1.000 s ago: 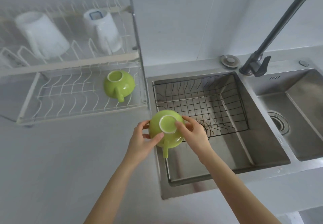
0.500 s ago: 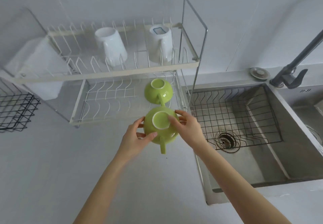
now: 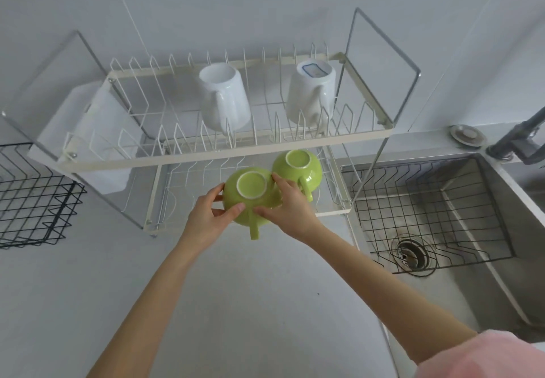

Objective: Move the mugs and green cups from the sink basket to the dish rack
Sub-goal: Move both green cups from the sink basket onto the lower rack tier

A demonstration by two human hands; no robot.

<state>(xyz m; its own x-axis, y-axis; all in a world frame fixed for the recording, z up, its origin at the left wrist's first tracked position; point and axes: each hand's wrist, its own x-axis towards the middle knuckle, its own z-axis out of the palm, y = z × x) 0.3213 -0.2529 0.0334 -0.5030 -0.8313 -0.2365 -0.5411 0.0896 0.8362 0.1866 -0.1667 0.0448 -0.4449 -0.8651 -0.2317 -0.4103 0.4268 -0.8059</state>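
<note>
An upside-down green cup [image 3: 250,194] is held between my left hand [image 3: 206,218] and my right hand [image 3: 292,209], over the front of the dish rack's lower tier [image 3: 188,180], its handle pointing toward me. A second green cup [image 3: 299,168] lies upside down on that tier, just right of the held one. Two white mugs [image 3: 224,97] [image 3: 311,91] stand inverted on the upper tier [image 3: 265,141]. The black wire sink basket [image 3: 427,209] sits in the sink with nothing in it.
A black wire basket [image 3: 32,197] stands on the counter at the left. A white board [image 3: 88,130] leans at the rack's left end. The dark faucet [image 3: 519,138] and a sink plug [image 3: 467,137] are at the far right. The sink drain [image 3: 410,255] shows through the basket.
Both hands have carried the green cup left and away from the sink, from above the basket's edge to the rack's lower tier beside the other green cup.
</note>
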